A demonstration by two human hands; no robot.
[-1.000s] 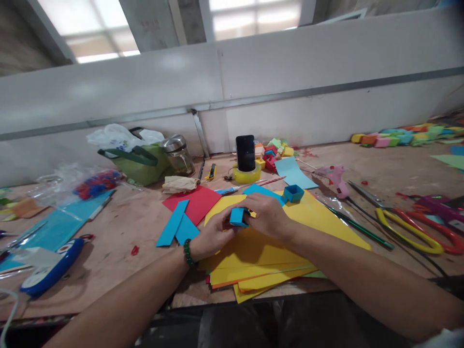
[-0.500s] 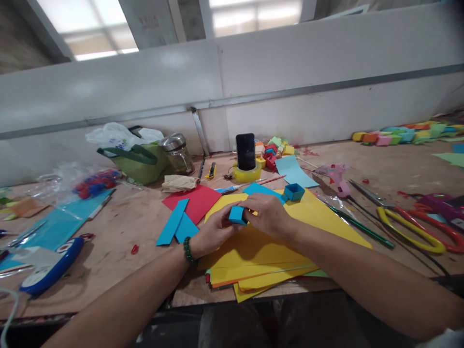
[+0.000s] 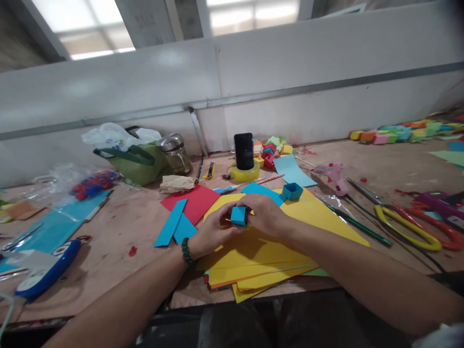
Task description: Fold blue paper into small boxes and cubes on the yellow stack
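Note:
Both my hands meet over a stack of yellow paper sheets (image 3: 290, 241) at the middle of the wooden table. Between them is a small folded blue paper piece (image 3: 239, 215). My left hand (image 3: 212, 233), with a green bead bracelet at the wrist, pinches it from the left. My right hand (image 3: 264, 213) grips it from the right with curled fingers. A finished small blue paper box (image 3: 292, 191) stands on the yellow paper just beyond my right hand.
Blue paper strips (image 3: 176, 227) and a red sheet (image 3: 195, 202) lie to the left. A phone (image 3: 243, 151) stands in a yellow tape roll at the back. A glue gun (image 3: 335, 175), scissors (image 3: 413, 224), a jar (image 3: 176, 153) and a green bag (image 3: 137, 162) surround the work area.
The blue paper piece has been turned and pressed tighter between my fingers. Both hands stay in the same spot over the yellow sheets.

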